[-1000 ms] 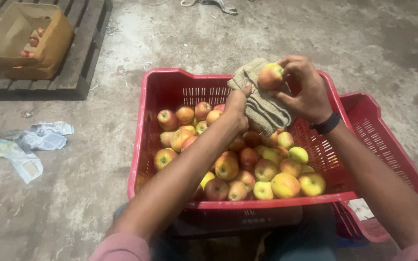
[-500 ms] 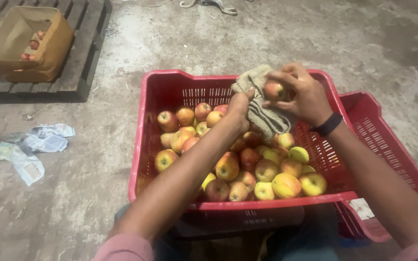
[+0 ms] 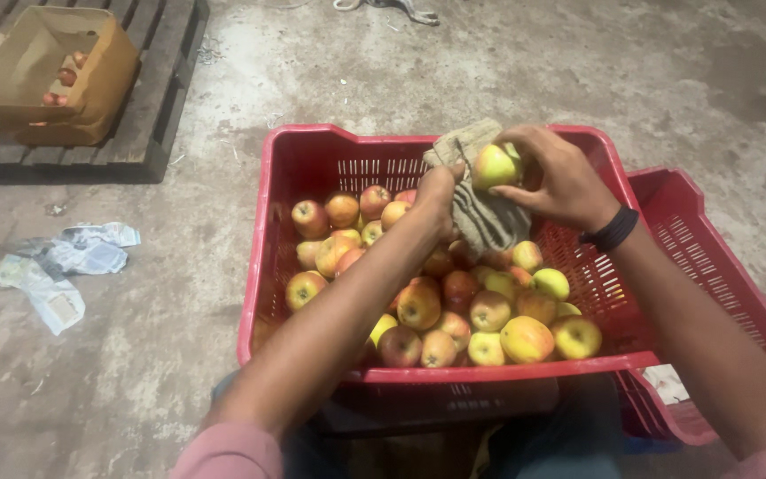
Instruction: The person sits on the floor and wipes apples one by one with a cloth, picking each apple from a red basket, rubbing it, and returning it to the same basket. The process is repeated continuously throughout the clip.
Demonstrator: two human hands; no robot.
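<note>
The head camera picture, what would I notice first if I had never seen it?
The big red crate in the middle, heaped with red and yellow apples. Just above the pile, the right hand holds a greenish apple against a brownish cloth gripped by the left hand. At top left, a cardboard box sits on a wooden pallet.

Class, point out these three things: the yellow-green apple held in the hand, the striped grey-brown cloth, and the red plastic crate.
Yellow-green apple (image 3: 495,166), head view: middle of its front skin.
Striped grey-brown cloth (image 3: 489,222), head view: the hanging lower fold.
Red plastic crate (image 3: 312,160), head view: the far left inner wall.
</note>
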